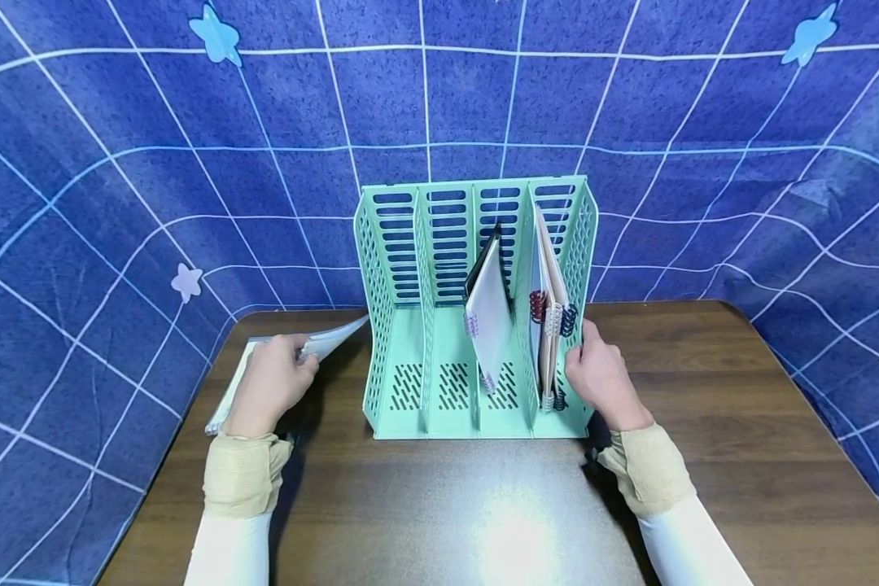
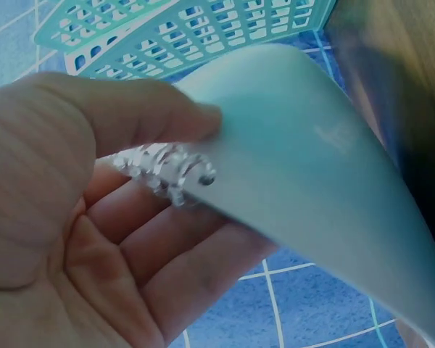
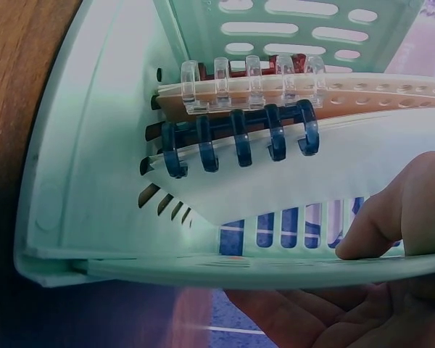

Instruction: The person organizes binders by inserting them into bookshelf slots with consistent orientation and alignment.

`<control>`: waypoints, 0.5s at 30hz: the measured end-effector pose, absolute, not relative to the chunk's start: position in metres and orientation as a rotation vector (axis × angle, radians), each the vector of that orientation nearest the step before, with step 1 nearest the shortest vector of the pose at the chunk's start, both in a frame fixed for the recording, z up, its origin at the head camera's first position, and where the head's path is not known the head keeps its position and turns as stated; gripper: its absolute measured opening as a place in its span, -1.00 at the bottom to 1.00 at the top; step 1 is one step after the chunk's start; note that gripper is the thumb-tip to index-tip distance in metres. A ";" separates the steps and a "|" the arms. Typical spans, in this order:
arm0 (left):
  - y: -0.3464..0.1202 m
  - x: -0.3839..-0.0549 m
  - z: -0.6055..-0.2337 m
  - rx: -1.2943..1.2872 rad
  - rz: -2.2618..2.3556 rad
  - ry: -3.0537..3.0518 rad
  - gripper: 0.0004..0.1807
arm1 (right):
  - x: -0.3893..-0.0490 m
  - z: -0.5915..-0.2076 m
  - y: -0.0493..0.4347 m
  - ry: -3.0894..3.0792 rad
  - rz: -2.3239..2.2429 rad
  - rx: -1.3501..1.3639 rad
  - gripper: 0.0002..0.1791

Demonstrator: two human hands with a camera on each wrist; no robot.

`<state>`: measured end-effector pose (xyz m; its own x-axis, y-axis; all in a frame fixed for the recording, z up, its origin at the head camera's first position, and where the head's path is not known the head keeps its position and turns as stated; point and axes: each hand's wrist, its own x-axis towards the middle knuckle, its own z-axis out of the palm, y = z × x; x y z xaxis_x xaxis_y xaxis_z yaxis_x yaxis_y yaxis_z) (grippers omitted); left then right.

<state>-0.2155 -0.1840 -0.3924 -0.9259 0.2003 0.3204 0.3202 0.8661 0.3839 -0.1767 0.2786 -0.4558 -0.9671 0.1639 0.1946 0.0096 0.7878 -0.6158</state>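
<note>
My left hand [image 1: 269,382] grips a pale loose-leaf notebook [image 2: 297,159] by its clear ring spine, thumb on the cover and fingers beneath. The notebook bends, its far corner close to the left wall of a mint-green file organizer [image 1: 452,415]. With my right hand [image 1: 606,378] I pinch the organizer's right side wall [image 3: 275,272], thumb inside and fingers outside. Several notebooks [image 1: 545,301] stand in the rightmost compartment, with dark red, clear and dark blue rings [image 3: 239,138]. One compartment to the left, a white notebook [image 1: 492,309] with purple rings leans tilted.
The organizer stands on a brown wooden table [image 1: 447,521], near its back edge. A pale flat edge [image 1: 227,399] shows on the table beside my left hand. Behind hangs a blue cloth [image 1: 469,98] with a white grid and stars.
</note>
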 end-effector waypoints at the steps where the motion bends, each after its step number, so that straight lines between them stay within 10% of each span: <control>1: -0.184 -0.215 -0.391 -0.375 -0.640 -2.743 -0.79 | -0.177 -0.455 0.279 -2.741 0.944 -0.137 -0.43; 15: -0.187 -0.211 -0.383 -0.188 -0.666 -2.589 -0.90 | -0.177 -0.455 0.280 -2.753 0.957 -0.146 -0.40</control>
<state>-0.2113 -0.1866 -0.3833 -0.8858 0.0174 0.4637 0.2390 0.8737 0.4238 -0.1770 0.2799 -0.4547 -0.9702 0.1658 0.1765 0.0206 0.7827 -0.6221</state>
